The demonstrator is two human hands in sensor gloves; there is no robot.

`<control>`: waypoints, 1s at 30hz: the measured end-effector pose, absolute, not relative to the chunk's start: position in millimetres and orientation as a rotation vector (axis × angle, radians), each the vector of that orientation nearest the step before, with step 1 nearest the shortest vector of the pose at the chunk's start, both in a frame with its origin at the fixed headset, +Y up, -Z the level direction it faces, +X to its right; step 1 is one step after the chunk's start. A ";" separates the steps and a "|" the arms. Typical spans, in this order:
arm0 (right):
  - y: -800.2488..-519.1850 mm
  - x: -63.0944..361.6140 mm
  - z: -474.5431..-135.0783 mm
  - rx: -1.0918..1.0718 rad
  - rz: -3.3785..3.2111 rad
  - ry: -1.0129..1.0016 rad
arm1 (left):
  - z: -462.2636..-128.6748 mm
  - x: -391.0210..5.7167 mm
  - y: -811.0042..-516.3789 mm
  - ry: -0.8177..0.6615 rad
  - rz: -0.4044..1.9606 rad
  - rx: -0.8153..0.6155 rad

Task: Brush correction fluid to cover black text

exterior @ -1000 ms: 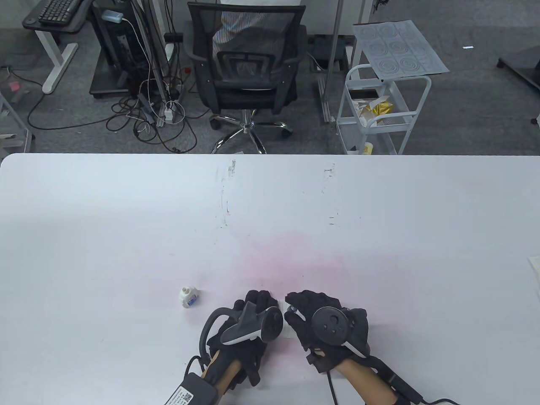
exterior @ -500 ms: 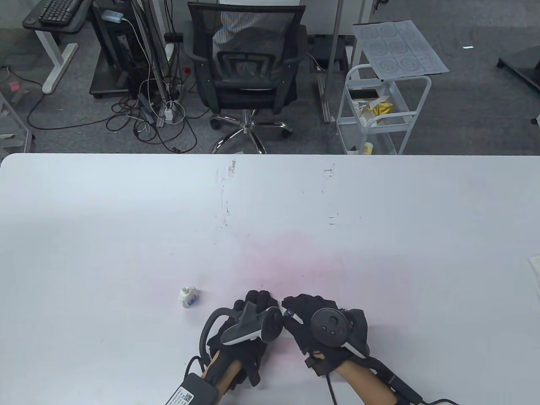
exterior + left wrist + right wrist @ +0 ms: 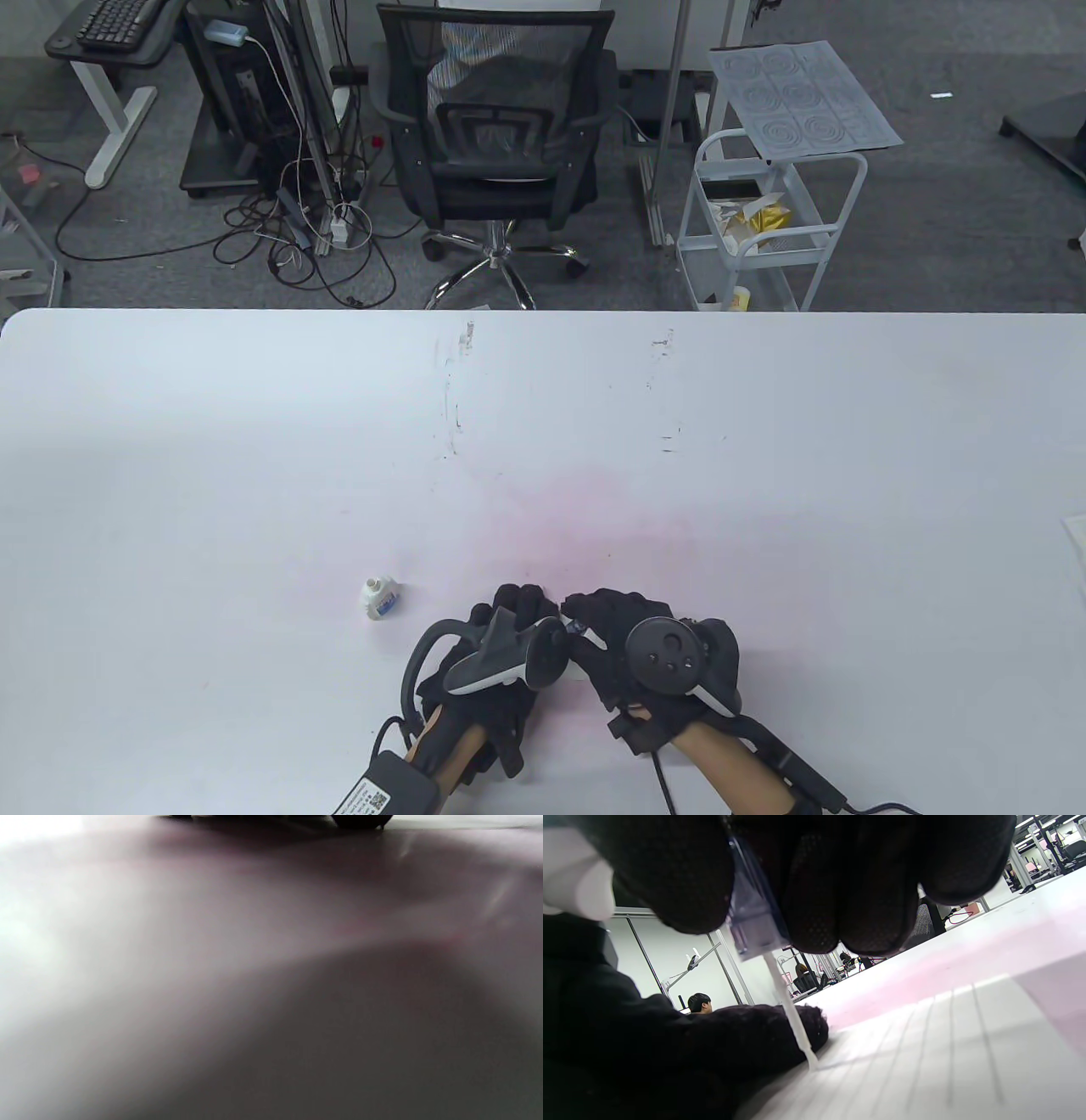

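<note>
Black mesh gloves (bare forearms behind) cover each hand (image 3: 501,662).

Overhead view faces down; both wrist views skim the table (image 3: 764,475) closely.

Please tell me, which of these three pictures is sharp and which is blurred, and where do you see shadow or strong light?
Table view: sharp and evenly lit; the bottle is clear on the table.
Left wrist view: wholly out of focus, overexposed at left, a dark shadow low right.
Right wrist view: the right hand is dark and backlit; the brush and lined paper are soft but readable.
</note>
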State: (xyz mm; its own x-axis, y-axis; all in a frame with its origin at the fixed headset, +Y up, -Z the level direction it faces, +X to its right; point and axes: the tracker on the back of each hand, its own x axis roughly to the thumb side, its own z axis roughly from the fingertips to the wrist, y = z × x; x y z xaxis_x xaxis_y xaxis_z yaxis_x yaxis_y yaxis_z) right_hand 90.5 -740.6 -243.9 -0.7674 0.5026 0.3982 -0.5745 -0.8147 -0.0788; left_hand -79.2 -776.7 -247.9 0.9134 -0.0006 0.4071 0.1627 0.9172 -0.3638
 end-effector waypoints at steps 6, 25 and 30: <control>-740.7 93.4 -244.5 0.444 2.559 -0.278 | -247.9 -79.2 -776.7 -0.413 -0.086 -0.404; -742.3 94.0 -246.5 0.434 2.541 -0.275 | -247.9 -79.2 -776.7 -0.413 -0.087 -0.404; -739.7 97.6 -245.6 0.418 2.520 -0.311 | -247.9 -79.2 -776.7 -0.413 -0.087 -0.404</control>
